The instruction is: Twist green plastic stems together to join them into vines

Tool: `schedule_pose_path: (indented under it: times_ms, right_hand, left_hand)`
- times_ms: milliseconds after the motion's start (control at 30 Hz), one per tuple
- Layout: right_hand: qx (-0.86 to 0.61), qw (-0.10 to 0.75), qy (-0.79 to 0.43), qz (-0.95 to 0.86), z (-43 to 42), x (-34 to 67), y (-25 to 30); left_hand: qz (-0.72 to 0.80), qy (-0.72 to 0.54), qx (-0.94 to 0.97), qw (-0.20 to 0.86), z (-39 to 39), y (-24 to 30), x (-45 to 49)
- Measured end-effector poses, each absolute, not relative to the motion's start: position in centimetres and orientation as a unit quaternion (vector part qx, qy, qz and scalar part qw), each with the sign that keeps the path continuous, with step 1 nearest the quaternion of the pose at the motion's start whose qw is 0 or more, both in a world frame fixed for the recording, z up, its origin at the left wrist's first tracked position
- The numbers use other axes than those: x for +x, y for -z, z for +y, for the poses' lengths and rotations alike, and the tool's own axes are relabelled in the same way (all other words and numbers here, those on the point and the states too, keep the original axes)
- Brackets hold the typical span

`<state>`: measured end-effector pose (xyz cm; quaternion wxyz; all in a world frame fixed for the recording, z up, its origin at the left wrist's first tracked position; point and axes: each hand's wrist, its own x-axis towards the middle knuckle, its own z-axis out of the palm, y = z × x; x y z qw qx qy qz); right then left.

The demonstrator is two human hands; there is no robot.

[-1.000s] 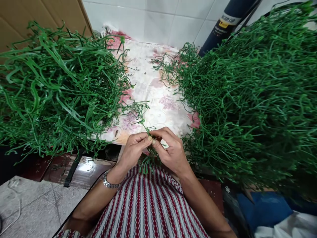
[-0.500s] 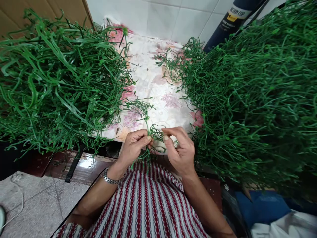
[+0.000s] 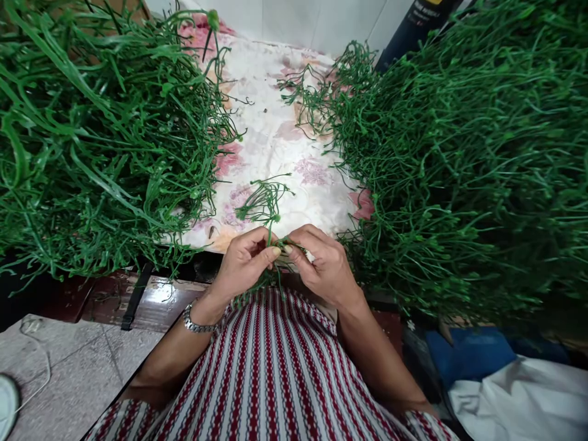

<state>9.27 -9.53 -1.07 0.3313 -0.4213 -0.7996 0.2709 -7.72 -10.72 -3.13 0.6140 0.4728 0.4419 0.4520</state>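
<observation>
— What do your hands hold?
— My left hand and right hand, fingertips pinched closed, share one green plastic sprig at the near edge of the floral cloth.
— Which way does it point?
— Its length runs away from me, branched tips fanning forward.
</observation>
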Motion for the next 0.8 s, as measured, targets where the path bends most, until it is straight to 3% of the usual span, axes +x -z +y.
schedule_pose_path:
  times_ms: [300, 533, 800]
  right_hand:
    - [-0.382, 0.281, -0.393, -0.788, -9.2, 10.3, 0.2]
    - [-0.388, 0.305, -0.308, -0.813, -9.6, 9.8, 0.5]
    - [-0.402, 0.205, -0.185, -0.873, -10.0, 9.8, 0.1]
  left_hand:
    - [0.448, -0.457, 0.513, 0.572, -10.7, 3.2, -7.6]
    - [0.439, -0.42, 0.553, 0.57, -11.0, 2.4, -7.3]
    - [0.457, -0.329, 0.591, 0.578, -10.6, 2.4, -7.1]
